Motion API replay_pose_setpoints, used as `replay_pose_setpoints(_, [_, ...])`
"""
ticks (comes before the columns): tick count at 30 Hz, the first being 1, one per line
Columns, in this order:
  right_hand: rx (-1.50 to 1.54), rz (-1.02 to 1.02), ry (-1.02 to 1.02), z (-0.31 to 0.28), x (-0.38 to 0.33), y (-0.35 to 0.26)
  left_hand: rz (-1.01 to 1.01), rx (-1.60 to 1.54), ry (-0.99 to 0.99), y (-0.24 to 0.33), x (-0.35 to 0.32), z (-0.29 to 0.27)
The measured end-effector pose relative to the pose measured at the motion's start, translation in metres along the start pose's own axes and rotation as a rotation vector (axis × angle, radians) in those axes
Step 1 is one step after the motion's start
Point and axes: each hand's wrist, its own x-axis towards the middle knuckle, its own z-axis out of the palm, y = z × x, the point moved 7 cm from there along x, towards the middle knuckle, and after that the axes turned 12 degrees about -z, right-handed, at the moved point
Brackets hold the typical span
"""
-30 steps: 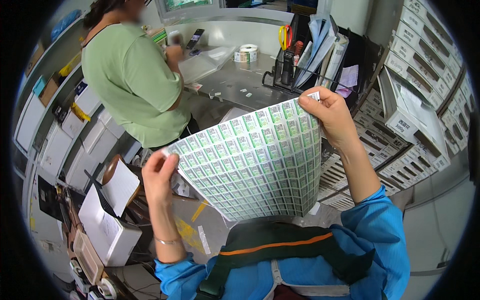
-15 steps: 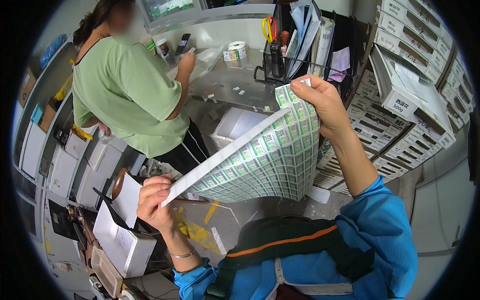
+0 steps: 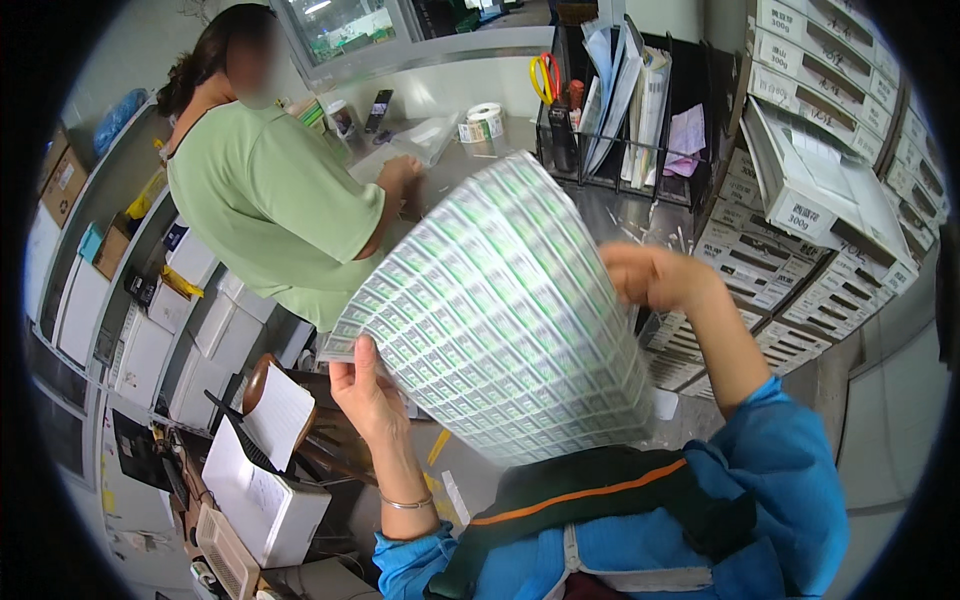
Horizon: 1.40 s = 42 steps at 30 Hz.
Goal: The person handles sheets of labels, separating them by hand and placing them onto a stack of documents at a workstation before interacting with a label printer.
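A large sheet of small labels (image 3: pixel 500 320), printed in green and grey in rows, hangs curved in front of me and is slightly blurred. My left hand (image 3: pixel 370 400) pinches its left corner, thumb on the printed face and fingers behind. At the sheet's right edge is my right hand (image 3: pixel 655 275), smeared by motion; whether its fingers grip the edge cannot be made out. Part of the bench and the person ahead are hidden behind the sheet.
A person in a green shirt (image 3: pixel 270 190) stands at the bench, far left. A black wire file rack (image 3: pixel 625 150) and a label roll (image 3: pixel 483 122) stand there. Stacked white boxes (image 3: pixel 810 215) rise at right. A wooden chair (image 3: pixel 260 385) and white box (image 3: pixel 295 525) are at left.
The sheet has swung up and spread, its printed face turned more toward me. My right hand has dropped from the top corner; my left has shifted right. The person's hand has moved right along the bench.
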Motion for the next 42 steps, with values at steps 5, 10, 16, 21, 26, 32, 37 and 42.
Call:
replay_pose_setpoints(5, [-0.052, -0.041, 0.189, -0.003, -0.016, 0.010, -0.111, -0.171, 0.037, -0.036, 0.005, -0.020])
replay_pose_setpoints(10, [-0.553, 0.130, -0.018, 0.032, 0.021, -0.034, 0.701, 0.841, 0.114, 0.066, -0.040, 0.010])
replay_pose_setpoints(16, [-0.256, 0.239, -0.221, 0.048, 0.043, -0.032, 0.957, 1.473, -0.866, 0.025, -0.059, 0.159])
replay_pose_setpoints(21, [-0.399, -0.073, 0.160, 0.013, 0.035, -0.043, 0.604, 1.275, -0.826, 0.012, -0.041, 0.137])
replay_pose_setpoints(26, [-1.641, -0.462, -0.177, 0.080, 0.023, -0.087, 0.321, 1.261, -0.865, 0.005, -0.033, 0.125])
replay_pose_setpoints(32, [-1.540, -0.245, -0.385, 0.085, 0.040, -0.049, 0.064, 1.180, -0.985, 0.005, -0.038, 0.135])
replay_pose_setpoints(37, [-1.334, -0.095, -0.433, 0.091, 0.042, -0.044, 0.129, 1.163, -0.942, -0.004, -0.048, 0.140])
replay_pose_setpoints(42, [-1.127, 0.204, -0.338, 0.029, 0.024, -0.039, -0.006, 1.277, -0.965, -0.009, -0.042, 0.131])
